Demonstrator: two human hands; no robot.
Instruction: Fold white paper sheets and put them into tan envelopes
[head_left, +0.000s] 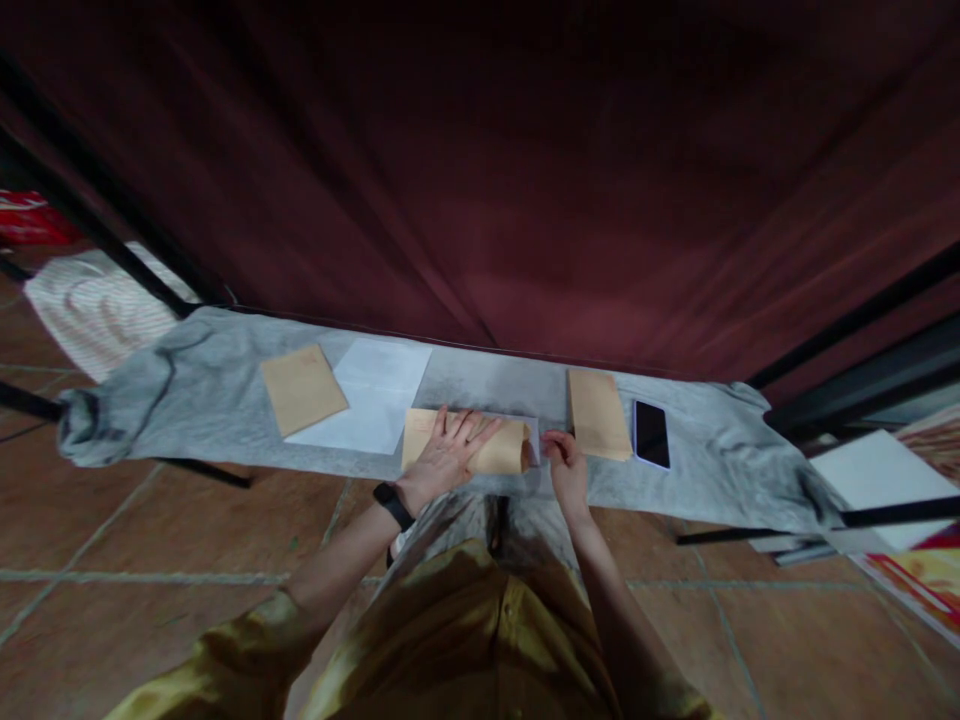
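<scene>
My left hand (pixel 448 450) lies flat with fingers spread on a brown envelope (pixel 501 455) on the grey cloth (pixel 210 390). A white sheet (pixel 531 432) sticks out of the envelope's right end. My right hand (pixel 566 462) is closed in a pinch at that end, on the edge of the white sheet. A black band sits on my left wrist.
Another brown envelope (pixel 302 388) lies partly on a white paper (pixel 375 392) to the left. To the right lie a third brown envelope (pixel 598 413) and a dark phone (pixel 651 433). A maroon curtain (pixel 525 180) hangs behind. Tiled floor (pixel 150 540) lies below; papers (pixel 885 470) sit far right.
</scene>
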